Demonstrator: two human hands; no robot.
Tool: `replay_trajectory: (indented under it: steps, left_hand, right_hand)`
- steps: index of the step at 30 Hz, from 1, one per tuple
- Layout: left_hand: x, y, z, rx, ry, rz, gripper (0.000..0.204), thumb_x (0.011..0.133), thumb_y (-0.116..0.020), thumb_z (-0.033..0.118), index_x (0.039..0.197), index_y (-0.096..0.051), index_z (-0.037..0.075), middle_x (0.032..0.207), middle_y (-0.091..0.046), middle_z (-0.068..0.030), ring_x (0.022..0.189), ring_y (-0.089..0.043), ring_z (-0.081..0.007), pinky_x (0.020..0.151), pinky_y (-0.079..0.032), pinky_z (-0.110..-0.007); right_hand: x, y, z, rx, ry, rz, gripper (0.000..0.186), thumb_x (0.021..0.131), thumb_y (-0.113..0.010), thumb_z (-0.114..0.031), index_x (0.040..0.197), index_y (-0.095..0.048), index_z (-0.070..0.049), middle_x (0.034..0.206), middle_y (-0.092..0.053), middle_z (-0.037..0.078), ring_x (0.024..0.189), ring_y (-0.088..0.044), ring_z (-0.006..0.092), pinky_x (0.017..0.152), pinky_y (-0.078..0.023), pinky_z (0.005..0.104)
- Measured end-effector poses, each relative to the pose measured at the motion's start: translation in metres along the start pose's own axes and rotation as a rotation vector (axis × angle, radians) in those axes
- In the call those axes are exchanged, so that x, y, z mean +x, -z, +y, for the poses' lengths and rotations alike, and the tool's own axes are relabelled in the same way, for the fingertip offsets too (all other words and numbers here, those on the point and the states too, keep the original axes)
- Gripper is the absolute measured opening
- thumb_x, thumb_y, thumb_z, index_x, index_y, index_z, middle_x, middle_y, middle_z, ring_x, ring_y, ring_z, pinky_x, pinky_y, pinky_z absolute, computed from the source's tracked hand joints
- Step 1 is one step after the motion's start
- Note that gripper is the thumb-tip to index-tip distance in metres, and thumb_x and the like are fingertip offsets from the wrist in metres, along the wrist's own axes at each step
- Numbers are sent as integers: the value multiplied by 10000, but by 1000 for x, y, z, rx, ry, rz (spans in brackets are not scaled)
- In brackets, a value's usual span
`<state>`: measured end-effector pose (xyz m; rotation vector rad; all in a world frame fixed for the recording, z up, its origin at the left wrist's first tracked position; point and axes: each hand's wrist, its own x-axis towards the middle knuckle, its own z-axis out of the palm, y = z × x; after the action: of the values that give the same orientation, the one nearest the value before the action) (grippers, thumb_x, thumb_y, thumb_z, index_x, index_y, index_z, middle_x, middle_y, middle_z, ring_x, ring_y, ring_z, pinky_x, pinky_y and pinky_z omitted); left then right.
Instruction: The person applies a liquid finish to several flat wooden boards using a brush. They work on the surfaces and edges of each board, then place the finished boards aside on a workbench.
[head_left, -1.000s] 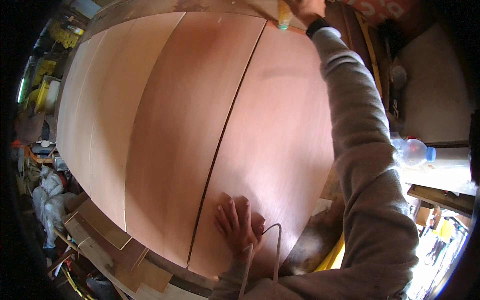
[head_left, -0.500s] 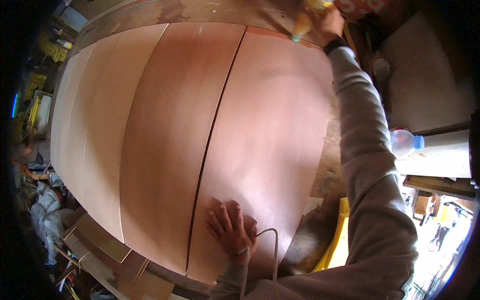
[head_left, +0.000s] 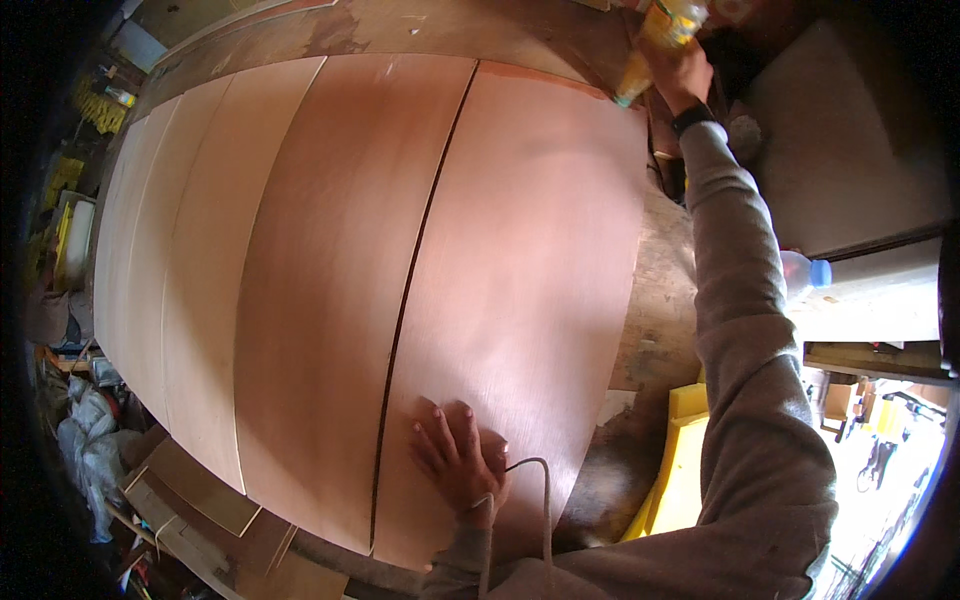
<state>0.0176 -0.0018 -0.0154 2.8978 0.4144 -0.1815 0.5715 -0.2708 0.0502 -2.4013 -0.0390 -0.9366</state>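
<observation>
Four smooth reddish plywood sheets (head_left: 330, 290) lay side by side. The left hand (head_left: 455, 460) pressed flat, fingers spread, on the rightmost; the right hand (head_left: 680, 70) gripped one yellow bottle (head_left: 655, 40) beyond its far corner.

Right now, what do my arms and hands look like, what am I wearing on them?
Both arms are in long grey-brown sleeves of soft, creased fabric. The right sleeve ends at a dark band, probably a watch, on the wrist. The left hand and right hand are bare, without gloves. A thin pale cord loops near the left cuff.
</observation>
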Motion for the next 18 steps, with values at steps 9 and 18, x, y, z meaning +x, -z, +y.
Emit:
replay_trajectory:
  steps: [9,18]
  left_hand:
    - [7,11,3,9,-15,21,662,962,-453,574,1463,-491,143,1581,-308,-239,1444,-223,-545,1152,-137,-717]
    - [0,5,-5,0,8,-13,675,930,-512,564,1480,-479,173,1581,-311,-227,1434,-233,-551,1145,-148,-720]
  right_hand:
    - [10,-38,-34,113,13,-70,641,763,-768,-610,1128,-696,-89,1060,-741,153,1027,-705,334,887,-552,428]
    - [-1,-108,-184,305,-76,-170,544,775,-812,-301,1201,-615,-27,1046,-699,269,1010,-666,443,874,-546,506]
